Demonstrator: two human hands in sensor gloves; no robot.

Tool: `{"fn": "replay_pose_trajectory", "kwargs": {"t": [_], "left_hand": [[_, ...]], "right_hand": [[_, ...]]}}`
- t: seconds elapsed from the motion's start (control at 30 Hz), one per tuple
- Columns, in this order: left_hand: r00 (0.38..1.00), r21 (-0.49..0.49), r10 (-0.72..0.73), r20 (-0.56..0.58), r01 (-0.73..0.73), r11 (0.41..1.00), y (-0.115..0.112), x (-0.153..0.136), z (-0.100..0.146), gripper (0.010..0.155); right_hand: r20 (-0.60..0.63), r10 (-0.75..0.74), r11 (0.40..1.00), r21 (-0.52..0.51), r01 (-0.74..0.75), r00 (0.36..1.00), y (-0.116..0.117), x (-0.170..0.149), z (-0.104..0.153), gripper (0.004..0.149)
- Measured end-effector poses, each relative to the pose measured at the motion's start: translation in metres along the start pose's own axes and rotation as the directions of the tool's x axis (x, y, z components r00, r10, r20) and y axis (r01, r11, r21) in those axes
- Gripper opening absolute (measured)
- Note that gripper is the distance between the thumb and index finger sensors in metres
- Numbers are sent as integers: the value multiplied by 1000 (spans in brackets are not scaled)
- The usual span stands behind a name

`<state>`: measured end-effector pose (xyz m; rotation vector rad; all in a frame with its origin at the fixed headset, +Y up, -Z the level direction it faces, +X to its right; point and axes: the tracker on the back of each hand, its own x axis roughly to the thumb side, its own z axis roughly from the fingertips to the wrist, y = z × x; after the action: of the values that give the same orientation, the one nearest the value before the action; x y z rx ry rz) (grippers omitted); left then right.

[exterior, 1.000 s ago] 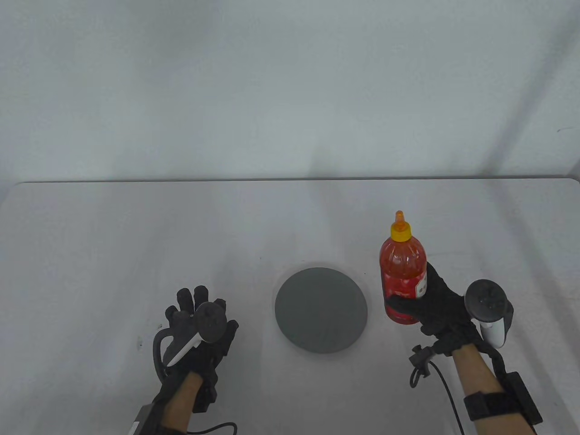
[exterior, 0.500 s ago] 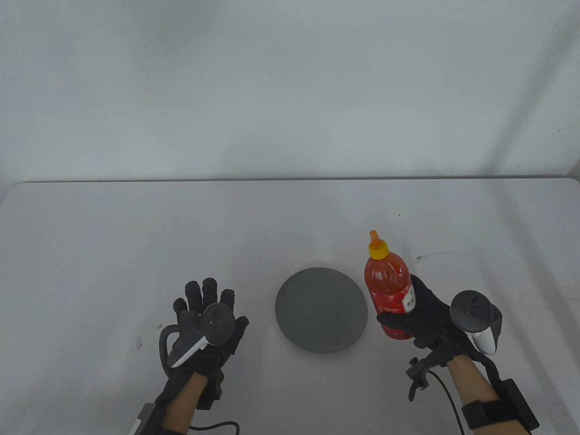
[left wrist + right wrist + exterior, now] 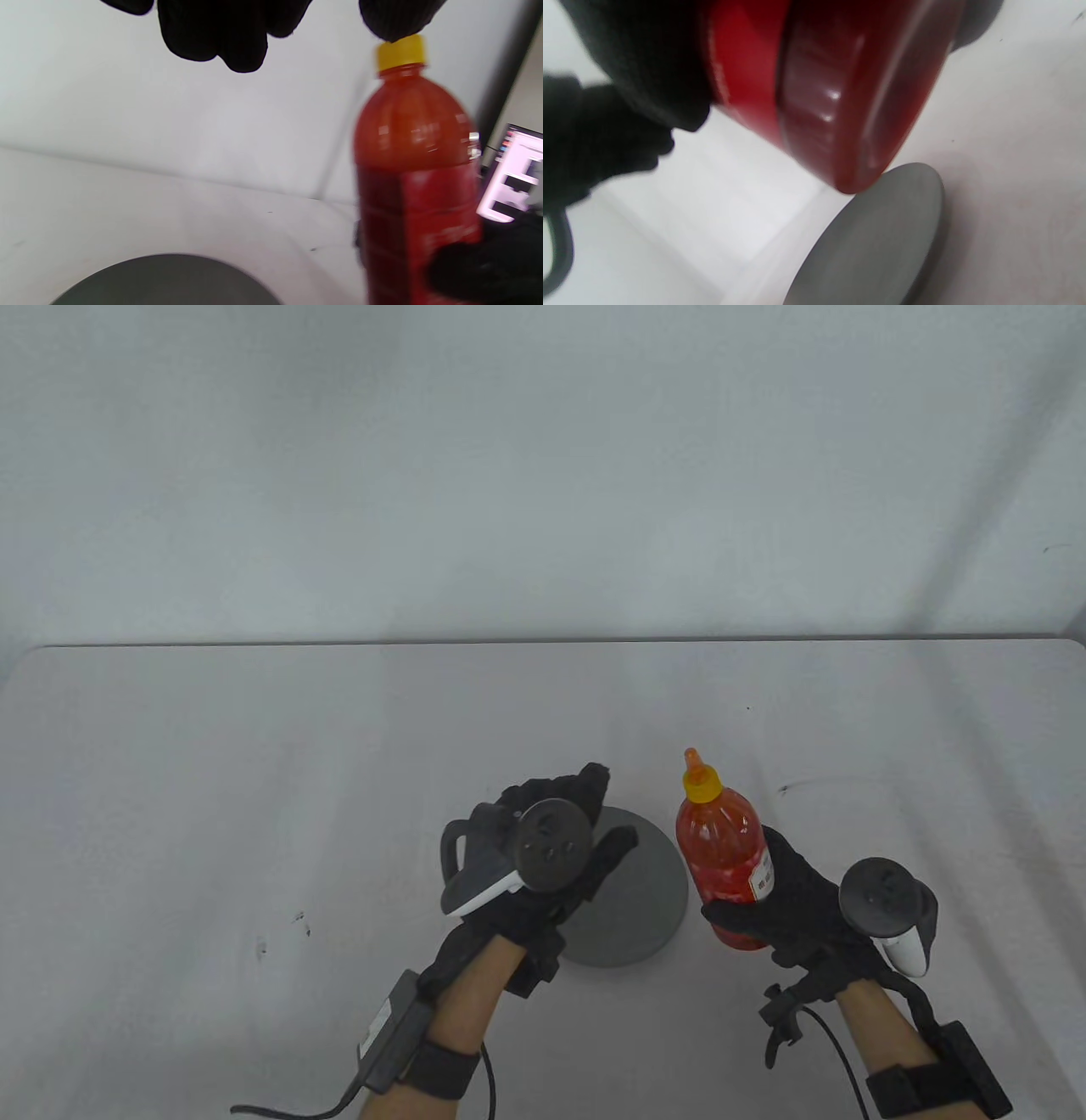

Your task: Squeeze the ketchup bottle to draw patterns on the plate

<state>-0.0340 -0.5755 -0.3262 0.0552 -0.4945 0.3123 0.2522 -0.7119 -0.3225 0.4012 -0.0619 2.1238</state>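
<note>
A red ketchup bottle [image 3: 719,844] with a yellow cap and orange nozzle is held upright, just right of the dark grey round plate [image 3: 649,899]. My right hand [image 3: 740,916] grips its lower body, thumb across the label. The right wrist view shows the bottle's base [image 3: 840,93] lifted above the plate [image 3: 874,241]. My left hand [image 3: 609,808] hovers over the plate's left part, fingers stretched toward the bottle, holding nothing. Seen from the left wrist, the fingertips [image 3: 237,46] hang at the top, and one hides the nozzle above the yellow cap [image 3: 401,53].
The white table [image 3: 254,780] ends at a far edge against a pale wall. A lit screen [image 3: 513,173] shows at the right of the left wrist view. Cables trail from both wrists near the front edge.
My left hand rose from the table left of the plate and swung right over the plate toward the bottle. The right hand brought the bottle left and nearer, beside the plate.
</note>
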Motion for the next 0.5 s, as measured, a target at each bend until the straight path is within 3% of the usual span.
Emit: {"fn": "replay_pose_trajectory", "kwargs": {"t": [0.1, 0.17, 0.3, 0.5], "left_hand": [[997, 17, -47, 59, 46, 999, 10, 24, -19, 80], [997, 33, -26, 73, 24, 999, 14, 32, -29, 69], [996, 39, -29, 89, 26, 999, 18, 36, -38, 55], [990, -42, 77, 117, -72, 996, 24, 33, -44, 51]], "right_hand": [[11, 17, 1000, 12, -17, 1000, 1, 1, 0, 94], [15, 22, 1000, 21, -23, 1000, 2, 1, -1, 94], [19, 36, 999, 26, -36, 999, 3, 1, -1, 94], [24, 16, 999, 36, -17, 1000, 3, 1, -1, 93]]}}
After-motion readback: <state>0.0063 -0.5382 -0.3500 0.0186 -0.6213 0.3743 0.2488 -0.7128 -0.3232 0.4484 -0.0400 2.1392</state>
